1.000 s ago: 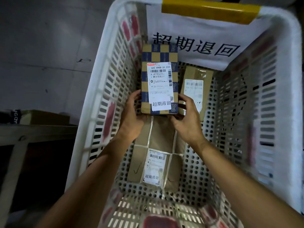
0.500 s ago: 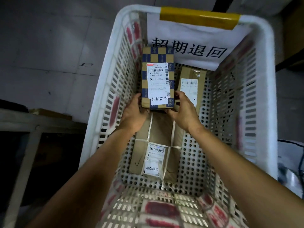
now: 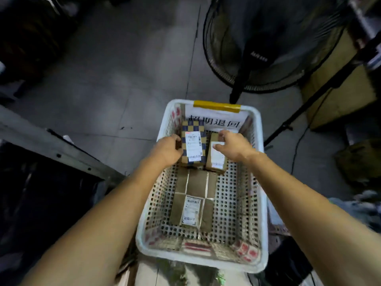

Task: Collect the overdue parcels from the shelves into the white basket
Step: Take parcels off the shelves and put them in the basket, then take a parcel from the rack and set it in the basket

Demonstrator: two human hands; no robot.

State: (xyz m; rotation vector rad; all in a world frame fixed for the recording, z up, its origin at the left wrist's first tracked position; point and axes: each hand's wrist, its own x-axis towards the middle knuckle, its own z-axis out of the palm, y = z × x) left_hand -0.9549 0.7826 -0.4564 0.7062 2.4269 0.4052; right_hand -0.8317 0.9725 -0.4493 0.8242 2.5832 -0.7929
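three parcels [image 3: 193,146] lie in one white basket [image 3: 264,203].

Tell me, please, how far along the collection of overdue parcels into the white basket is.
Done: a strapped brown parcel and a small brown box lie in the white basket. In hand: the checkered box lies beside them, the left hand gripping its side, the right hand open over the small brown box. Left: letting go; any parcels on the shelves are out of view.
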